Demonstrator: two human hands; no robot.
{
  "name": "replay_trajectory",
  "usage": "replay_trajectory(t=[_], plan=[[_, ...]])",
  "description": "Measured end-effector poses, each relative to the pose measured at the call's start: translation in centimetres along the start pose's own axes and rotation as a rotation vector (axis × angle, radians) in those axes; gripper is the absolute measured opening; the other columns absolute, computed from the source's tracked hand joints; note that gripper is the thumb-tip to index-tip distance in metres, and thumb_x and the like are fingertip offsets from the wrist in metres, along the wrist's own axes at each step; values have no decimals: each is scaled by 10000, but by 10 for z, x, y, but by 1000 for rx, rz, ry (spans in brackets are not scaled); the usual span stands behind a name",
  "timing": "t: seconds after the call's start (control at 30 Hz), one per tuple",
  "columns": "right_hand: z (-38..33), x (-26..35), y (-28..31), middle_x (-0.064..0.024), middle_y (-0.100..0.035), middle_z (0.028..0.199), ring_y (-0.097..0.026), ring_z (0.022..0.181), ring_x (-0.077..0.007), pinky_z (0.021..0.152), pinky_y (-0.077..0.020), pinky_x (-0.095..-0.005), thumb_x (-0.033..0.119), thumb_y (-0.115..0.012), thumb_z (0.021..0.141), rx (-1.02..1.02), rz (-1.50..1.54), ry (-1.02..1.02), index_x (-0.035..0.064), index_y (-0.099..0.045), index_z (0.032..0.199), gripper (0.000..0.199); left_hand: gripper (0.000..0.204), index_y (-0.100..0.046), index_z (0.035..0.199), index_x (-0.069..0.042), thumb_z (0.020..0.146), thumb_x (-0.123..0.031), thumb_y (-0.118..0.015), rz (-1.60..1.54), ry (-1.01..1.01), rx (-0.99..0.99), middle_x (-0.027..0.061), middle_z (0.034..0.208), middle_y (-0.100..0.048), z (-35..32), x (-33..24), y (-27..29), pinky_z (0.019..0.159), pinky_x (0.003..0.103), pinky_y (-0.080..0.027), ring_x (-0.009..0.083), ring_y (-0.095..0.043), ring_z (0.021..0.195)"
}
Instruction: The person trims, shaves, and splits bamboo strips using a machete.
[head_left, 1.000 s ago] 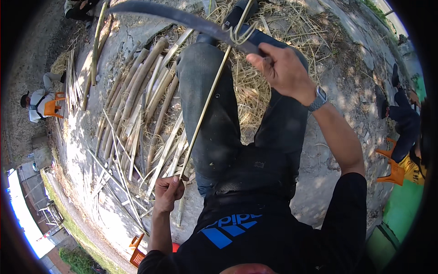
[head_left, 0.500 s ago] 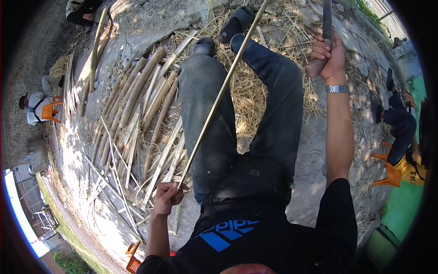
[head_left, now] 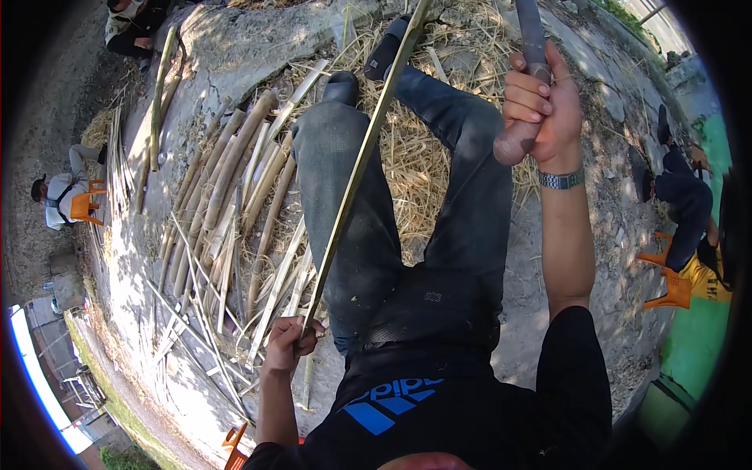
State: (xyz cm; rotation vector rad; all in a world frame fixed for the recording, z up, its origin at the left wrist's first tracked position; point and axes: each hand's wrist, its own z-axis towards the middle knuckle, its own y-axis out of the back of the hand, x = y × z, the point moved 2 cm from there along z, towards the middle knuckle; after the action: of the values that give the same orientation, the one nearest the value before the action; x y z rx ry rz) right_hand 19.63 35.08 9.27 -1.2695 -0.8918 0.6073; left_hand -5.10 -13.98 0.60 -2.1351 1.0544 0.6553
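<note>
A long, thin bamboo strip (head_left: 362, 160) slants across my left thigh and runs out of the top of the picture. My left hand (head_left: 288, 342) is closed round its lower end, beside my left hip. On the right, my right hand (head_left: 554, 117) is raised and wrapped round the brown wooden handle (head_left: 513, 144) of a large knife. Its dark blade (head_left: 531, 31) points away from me and is cut off by the top edge. The knife and the strip are apart.
Bamboo poles (head_left: 241, 153) and split strips (head_left: 205, 313) lie left of my legs. Shavings (head_left: 415, 184) cover the ground between my feet. People sit on orange chairs at the far left (head_left: 84, 205) and far right (head_left: 670, 288); another person (head_left: 135, 31) is at the upper left.
My right hand has moved left and a little nearer with the knife. The strip's far end has shifted left, and the strip looks wider and darker. My left hand keeps its grip.
</note>
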Motion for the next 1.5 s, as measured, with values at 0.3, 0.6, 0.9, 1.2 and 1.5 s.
replay_trajectory(t=[0.3,0.6,0.9,1.2,1.5], plan=[[-12,-37,-29,32,-415,585,-365,395,-43,393,-344,-243,387,-526,1039,-101,-769,-71,25,-595,1003,371,666,-678,1070,122,1027,-534,-571,77,-62,180,-47,561,-353,0,-1,19,456,269,-227,70,-297,465],[-22,-81,-34,-22,-577,653,-485,438,-68,419,-393,-257,182,-569,1018,-270,-1465,-57,-44,-686,1080,262,405,-695,1063,89,922,-291,-680,703,-168,-168,131,845,-733,-23,-50,81,762,336,-547,194,-701,789],[-46,-136,-15,-2,-573,609,-513,461,-53,433,-405,-253,224,-570,1041,-369,-1344,-147,-22,-713,1079,287,425,-605,1195,17,955,-309,-738,1045,-555,-383,174,795,-701,39,-117,-109,664,393,-541,302,-712,699],[-65,-146,-19,-49,-593,674,-539,545,-70,542,-464,-271,218,-511,1086,-269,-1271,-197,-39,-692,1168,325,279,-677,872,6,932,-242,-790,1028,-615,-661,70,547,-602,32,-112,-66,482,292,-414,102,-546,488],[-40,-152,-8,-46,-565,594,-552,547,-105,533,-435,-288,293,-558,1078,-389,-1618,17,-13,-667,873,383,270,-732,854,20,927,-231,-798,1053,-688,-640,18,566,-624,55,-109,-60,493,245,-392,43,-508,518]])
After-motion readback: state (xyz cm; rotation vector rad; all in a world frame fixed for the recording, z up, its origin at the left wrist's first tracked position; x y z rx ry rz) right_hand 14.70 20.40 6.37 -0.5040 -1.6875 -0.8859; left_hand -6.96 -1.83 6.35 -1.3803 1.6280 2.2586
